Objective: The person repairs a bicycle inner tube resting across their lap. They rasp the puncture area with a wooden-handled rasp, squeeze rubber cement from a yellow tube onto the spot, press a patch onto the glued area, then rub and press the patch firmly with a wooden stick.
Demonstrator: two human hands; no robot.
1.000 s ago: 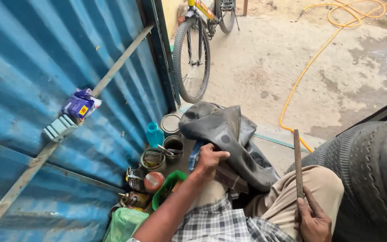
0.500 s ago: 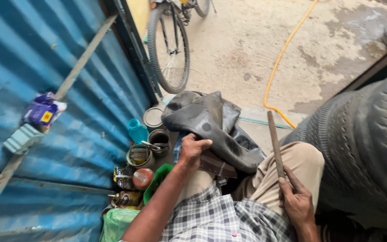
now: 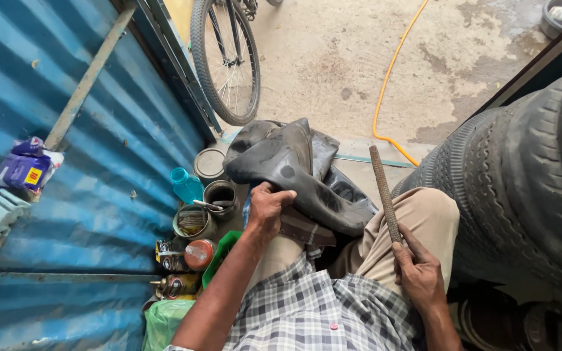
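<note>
While a seated person works beside a blue corrugated metal wall (image 3: 79, 156), the right hand (image 3: 419, 276) closes its grip around the lower end of a long, rough metal file (image 3: 384, 192). That file stands nearly upright in the view, its long axis running from the hand up and slightly leftward, with the free tip pointing away from the person toward the concrete floor (image 3: 333, 65). It rises over the right knee, clad in tan trousers (image 3: 424, 221). The left hand (image 3: 269, 207) reaches forward, fingers curled shut over the near fold of a black rubber inner tube (image 3: 294, 169), which lies crumpled in a heap across the lap and the floor in front. The tube's bulk stretches from upper left to lower right. Just left of that hand stand open tins (image 3: 219, 195), a turquoise bottle (image 3: 185, 185), a red-lidded jar (image 3: 198, 253) and small cans, clustered against the wall. A large black tyre (image 3: 528, 188) leans at the person's right side, near the file hand. Farther off, a bicycle wheel (image 3: 226, 58) stands upright, and a yellow hose (image 3: 388, 84) trails across the floor. A purple packet (image 3: 24, 170) is wedged on the wall's metal bar. The person wears a checked shirt (image 3: 320, 312).
</note>
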